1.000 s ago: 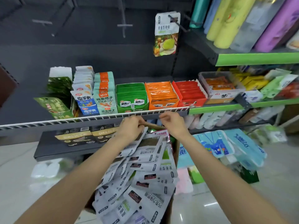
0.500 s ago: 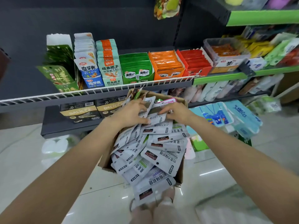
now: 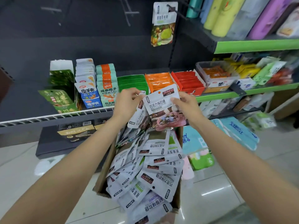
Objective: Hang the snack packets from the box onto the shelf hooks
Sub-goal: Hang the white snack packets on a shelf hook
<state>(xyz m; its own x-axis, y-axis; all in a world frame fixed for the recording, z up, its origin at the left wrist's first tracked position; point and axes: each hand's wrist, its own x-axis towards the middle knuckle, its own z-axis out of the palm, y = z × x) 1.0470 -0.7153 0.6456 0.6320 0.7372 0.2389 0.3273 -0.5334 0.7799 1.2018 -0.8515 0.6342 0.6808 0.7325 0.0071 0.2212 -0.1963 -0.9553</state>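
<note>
While both hands hold snack packets above the cardboard box (image 3: 103, 178), the right hand (image 3: 184, 105) pinches a chocolate milk candy packet (image 3: 163, 107) and the left hand (image 3: 127, 101) grips another packet (image 3: 137, 117) beside it. More packets (image 3: 150, 172) fill the box on the shiny white floor (image 3: 215, 188). One packet hangs on a hook (image 3: 163, 24) higher up. Snack boxes (image 3: 160, 81) line the wire-edged shelf (image 3: 48, 118) behind the hands.
</note>
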